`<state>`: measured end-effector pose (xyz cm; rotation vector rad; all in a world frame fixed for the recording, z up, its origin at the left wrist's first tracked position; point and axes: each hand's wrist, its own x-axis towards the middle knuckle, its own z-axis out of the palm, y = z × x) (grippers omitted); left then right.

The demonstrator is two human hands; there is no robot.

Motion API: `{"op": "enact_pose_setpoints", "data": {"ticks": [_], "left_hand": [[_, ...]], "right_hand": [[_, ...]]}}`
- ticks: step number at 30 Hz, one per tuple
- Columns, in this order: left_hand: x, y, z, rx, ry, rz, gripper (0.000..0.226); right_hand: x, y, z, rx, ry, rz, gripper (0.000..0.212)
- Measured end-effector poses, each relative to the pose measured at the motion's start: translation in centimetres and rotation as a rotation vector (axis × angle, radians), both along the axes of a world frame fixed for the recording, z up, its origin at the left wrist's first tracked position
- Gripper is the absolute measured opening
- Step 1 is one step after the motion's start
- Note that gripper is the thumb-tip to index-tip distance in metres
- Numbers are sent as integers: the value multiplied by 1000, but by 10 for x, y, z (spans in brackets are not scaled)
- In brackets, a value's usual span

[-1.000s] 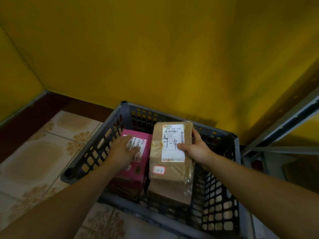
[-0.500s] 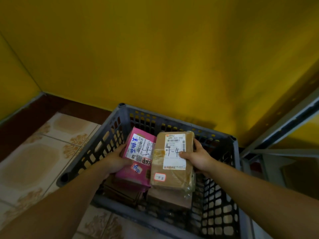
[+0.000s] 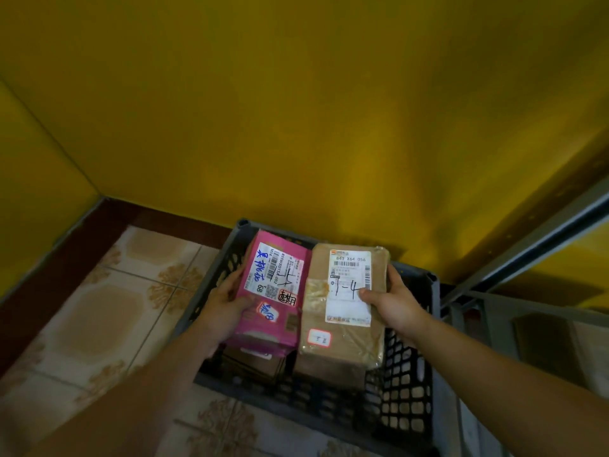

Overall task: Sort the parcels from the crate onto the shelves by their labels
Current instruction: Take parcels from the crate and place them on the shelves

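Note:
A dark grey slatted crate (image 3: pixel 408 384) stands on the tiled floor against the yellow wall. My left hand (image 3: pixel 227 301) grips a pink parcel (image 3: pixel 263 328) by its left edge, held above the crate; its white label carries blue handwriting. My right hand (image 3: pixel 392 301) grips a brown taped parcel (image 3: pixel 342 344) by its right edge, thumb on the white label marked "1-4". The two parcels are side by side, nearly touching. More brown parcels (image 3: pixel 257 361) lie lower in the crate, mostly hidden.
A grey metal shelf frame (image 3: pixel 527 245) rises at the right, with a low shelf (image 3: pixel 501 311) and a brown box (image 3: pixel 547 344) on it. Patterned floor tiles (image 3: pixel 108 318) lie to the left. A dark skirting board (image 3: pixel 66 252) runs along the wall.
My left hand went from resting on the pink parcel to gripping it and lifting it out. Both parcels have risen above the crate.

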<state>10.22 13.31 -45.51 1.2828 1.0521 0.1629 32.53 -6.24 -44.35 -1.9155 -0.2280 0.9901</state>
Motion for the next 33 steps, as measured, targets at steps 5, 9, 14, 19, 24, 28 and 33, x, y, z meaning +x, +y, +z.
{"op": "enact_pose_setpoints", "data": {"ticks": [5, 9, 14, 19, 24, 28, 33], "left_hand": [[-22, -2, 107, 7, -53, 42, 54], [-41, -9, 222, 44, -120, 41, 48], [-74, -28, 375, 66, -155, 41, 54], [-103, -52, 500, 111, -237, -34, 56], [-128, -99, 591, 214, -390, -78, 57], [-156, -164, 643, 320, -508, -139, 54], [-194, -257, 681, 385, -598, -213, 55]], "right_hand": [[-19, -11, 119, 81, -43, -59, 76], [-44, -26, 243, 142, -70, -119, 75], [-94, -57, 393, 189, -91, -220, 83], [-141, -97, 523, 244, -146, -248, 85], [-182, -156, 621, 330, -256, -233, 89], [-217, -230, 673, 401, -344, -172, 87], [-273, -337, 712, 451, -439, -233, 69]]}}
